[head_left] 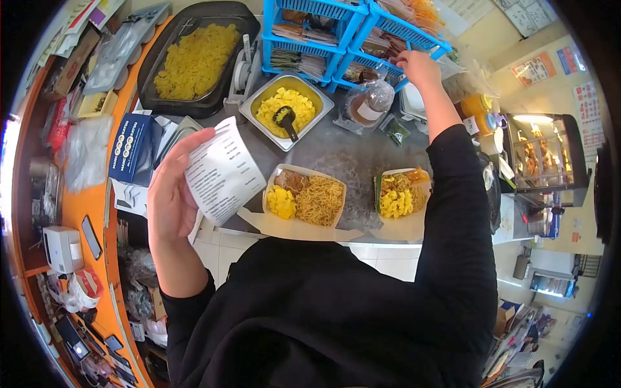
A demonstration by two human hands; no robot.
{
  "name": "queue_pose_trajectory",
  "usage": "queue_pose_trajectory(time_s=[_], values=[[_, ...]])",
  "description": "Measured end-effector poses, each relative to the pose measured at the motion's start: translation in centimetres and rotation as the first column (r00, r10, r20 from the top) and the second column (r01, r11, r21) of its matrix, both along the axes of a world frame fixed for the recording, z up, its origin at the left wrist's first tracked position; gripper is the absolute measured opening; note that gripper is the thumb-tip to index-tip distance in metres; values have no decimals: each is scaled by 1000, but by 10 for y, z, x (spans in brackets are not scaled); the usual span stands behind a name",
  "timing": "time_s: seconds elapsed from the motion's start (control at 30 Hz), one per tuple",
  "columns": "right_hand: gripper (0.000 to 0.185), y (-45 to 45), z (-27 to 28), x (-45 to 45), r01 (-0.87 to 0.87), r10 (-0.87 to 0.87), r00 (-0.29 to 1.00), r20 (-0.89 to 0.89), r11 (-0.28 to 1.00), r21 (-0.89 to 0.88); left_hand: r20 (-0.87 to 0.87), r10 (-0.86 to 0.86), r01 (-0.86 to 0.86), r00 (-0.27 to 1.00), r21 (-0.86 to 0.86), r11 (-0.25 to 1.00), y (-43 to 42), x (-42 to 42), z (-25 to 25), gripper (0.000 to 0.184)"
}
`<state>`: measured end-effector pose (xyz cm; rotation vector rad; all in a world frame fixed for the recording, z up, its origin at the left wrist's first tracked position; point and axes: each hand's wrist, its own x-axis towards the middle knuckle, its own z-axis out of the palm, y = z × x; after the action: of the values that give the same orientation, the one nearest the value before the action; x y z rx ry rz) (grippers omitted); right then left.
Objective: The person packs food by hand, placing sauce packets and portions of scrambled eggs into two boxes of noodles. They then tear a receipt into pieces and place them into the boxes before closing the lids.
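My left hand (171, 191) is closed on a white printed receipt (225, 173), pinched between thumb and fingers left of the food. At the back right, my right hand (419, 70) reaches into the blue stacking baskets (402, 26), which hold small packets. Its fingers are curled at a lower basket's front; what they grip is too small to make out. Below lies an open paper food box with noodles (320, 200), scrambled egg (281, 202) and some brown meat. A second open box (398, 199) of egg and other food sits to its right, near my right sleeve.
A steel pan of scrambled egg (318, 107) with a black spoon (284, 121) stands behind the boxes. A large black tray of yellow rice (246, 19) is at the back left. A wrapped plastic tub (365, 107) and a green packet (394, 129) lie below the baskets.
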<state>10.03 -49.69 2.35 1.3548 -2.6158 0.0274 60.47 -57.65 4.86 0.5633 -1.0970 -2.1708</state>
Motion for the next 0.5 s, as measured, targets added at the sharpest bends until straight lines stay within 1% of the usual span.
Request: queue_pose_trajectory(time_s=[0.03, 0.13, 0.27, 0.33, 0.37, 0.43, 0.5], values=[[16, -2, 1, 2, 15, -15, 1000, 3, 999, 36, 10, 24, -24, 1000, -3, 1000, 1, 3, -1, 46], [12, 3, -14, -3, -44, 30, 994, -102, 990, -134, 21, 66, -66, 998, 16, 998, 1, 11, -6, 47], [14, 7, -22, 0, 79, -102, 991, -82, 967, -241, 17, 81, -82, 997, 39, 996, 1, 13, -10, 47], [16, 11, -13, 9, 114, -140, 987, -77, 955, -274, 41, 88, -88, 995, 4, 996, 2, 12, -9, 45], [16, 15, -6, 14, 128, -166, 981, -103, 945, -301, 54, 92, -92, 994, -13, 996, 3, 11, -8, 45], [17, 25, 13, 34, 147, -209, 967, -148, 926, -348, 128, 141, -128, 982, -100, 987, 3, 13, -6, 44], [18, 37, 33, 65, -14, -48, 993, -110, 866, -500, 191, 204, -168, 960, -189, 967, -1, 18, -9, 41]])
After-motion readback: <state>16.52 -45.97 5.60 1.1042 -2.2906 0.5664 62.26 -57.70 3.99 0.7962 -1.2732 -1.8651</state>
